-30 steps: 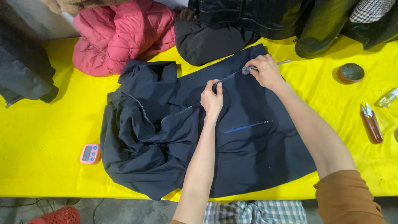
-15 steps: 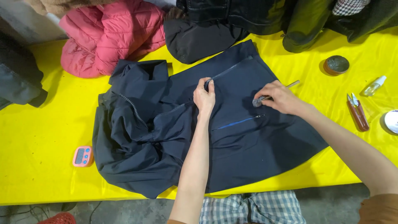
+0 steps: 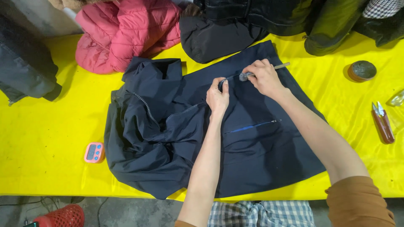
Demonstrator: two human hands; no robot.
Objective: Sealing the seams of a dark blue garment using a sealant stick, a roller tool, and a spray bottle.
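A navy blue jacket [image 3: 235, 143] lies spread in the middle of the frame on a yellow-covered table [image 3: 50, 126], its collar end bunched toward centre left. The left hand [image 3: 218, 97] is closed in a pinch on the fabric right at the front zipper [image 3: 185, 110], holding it down. The right hand [image 3: 264, 77], just above and to the right, grips a small brush [image 3: 248, 75] with a pale handle, its grey head touching the zipper line near the jacket's upper edge. Judging by that position, the brush is working the far end of the zipper track, while the stretch running left toward the collar and the blue pocket zipper [image 3: 252, 125] lower down sit apart from the brush; whether they have been treated cannot be told. A small round tin [image 3: 362, 70] stands at the upper right, thread snips [image 3: 382, 120] at the right edge, a pink timer [image 3: 94, 152] at the left, and a pink puffer jacket [image 3: 126, 31] with darker coats along the top.
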